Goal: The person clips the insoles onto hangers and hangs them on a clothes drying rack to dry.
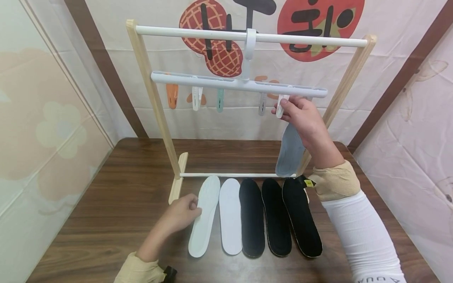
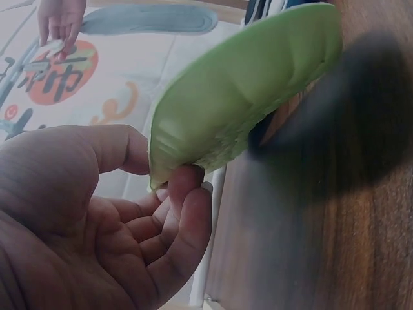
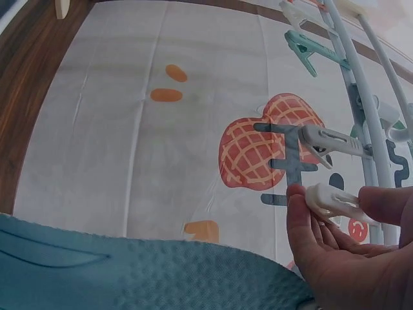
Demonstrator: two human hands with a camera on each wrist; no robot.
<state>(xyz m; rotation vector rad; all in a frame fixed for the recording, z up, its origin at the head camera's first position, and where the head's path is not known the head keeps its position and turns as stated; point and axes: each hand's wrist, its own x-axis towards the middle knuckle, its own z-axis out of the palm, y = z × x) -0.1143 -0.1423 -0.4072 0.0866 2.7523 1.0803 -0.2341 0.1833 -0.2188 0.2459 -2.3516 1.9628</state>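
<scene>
My right hand (image 1: 305, 120) pinches a white clothespin (image 1: 282, 107) on the pale blue clip hanger (image 1: 212, 81). Below and behind that hand a blue-grey insole (image 1: 291, 151) hangs lengthwise; in the head view its top is hidden by the hand. My left hand (image 1: 182, 212) pinches the edge of a pale green insole (image 1: 204, 218), the leftmost in a row on the table. In the left wrist view, this insole's green underside (image 2: 239, 90) is lifted off the wood, with thumb and fingers on its edge.
Beside it lie a white insole (image 1: 231, 216) and three black insoles (image 1: 252, 218). A wooden rack (image 1: 152, 86) with white rods carries the hanger by its hook (image 1: 250, 43). Orange (image 1: 172, 96), white (image 1: 196, 98), teal (image 1: 220, 100) and grey (image 1: 262, 104) clothespins hang along the bar.
</scene>
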